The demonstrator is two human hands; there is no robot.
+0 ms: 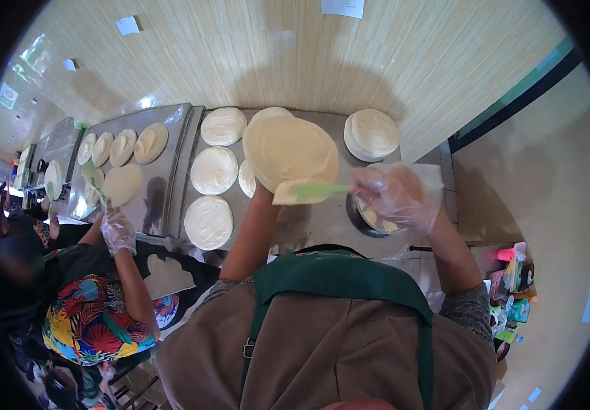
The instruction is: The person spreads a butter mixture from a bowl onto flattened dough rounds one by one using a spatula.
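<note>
My right hand, in a clear plastic glove, is closed round the handle of a pale green spatula. The spatula's blade lies over the lower edge of a round flat dough sheet. My left hand is hidden beneath that sheet; only the forearm shows below it. Under my right hand stands a metal bowl with pale contents. Cream-topped rounds lie on the metal table to the left of the sheet. A stack of pale rounds sits at the back right.
At the left, a co-worker's gloved hand and green spatula are near another dough round at an adjoining table. The wall rises behind. Colourful items stand at the lower right.
</note>
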